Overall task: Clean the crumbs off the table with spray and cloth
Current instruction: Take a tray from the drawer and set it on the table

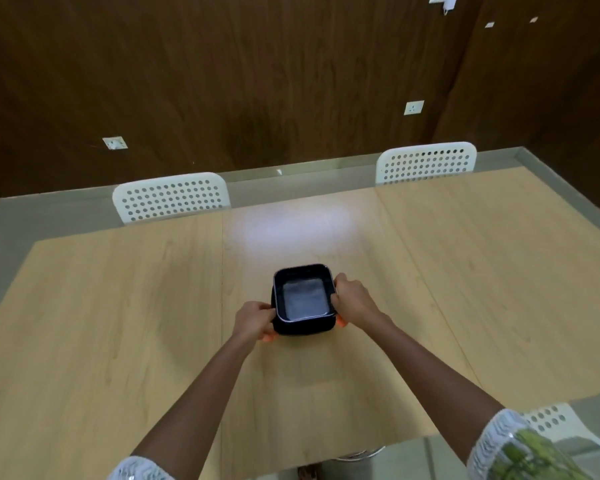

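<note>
- Surface: pale wood grain, light tan, with a whitish glare patch toward the far side.
- Container: black walls, thin pale rim line, grey-blue inside.
- Orange bits show at the container's lower corners, under the hands.
- Chairs: white, backs perforated with rows of round holes.
- Wall: dark brown wood panelling; white socket plates.
- Sleeves: white lace pattern, green print on right one.
- Floor: grey.

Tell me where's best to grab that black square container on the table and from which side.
Probably by its two opposite side walls, coming in from left and right at once. The black container is a wide, open-topped box with no handle in view, so one hand would struggle to span it. That is how it is held now: the left hand and right hand clasp opposite sides.
</note>
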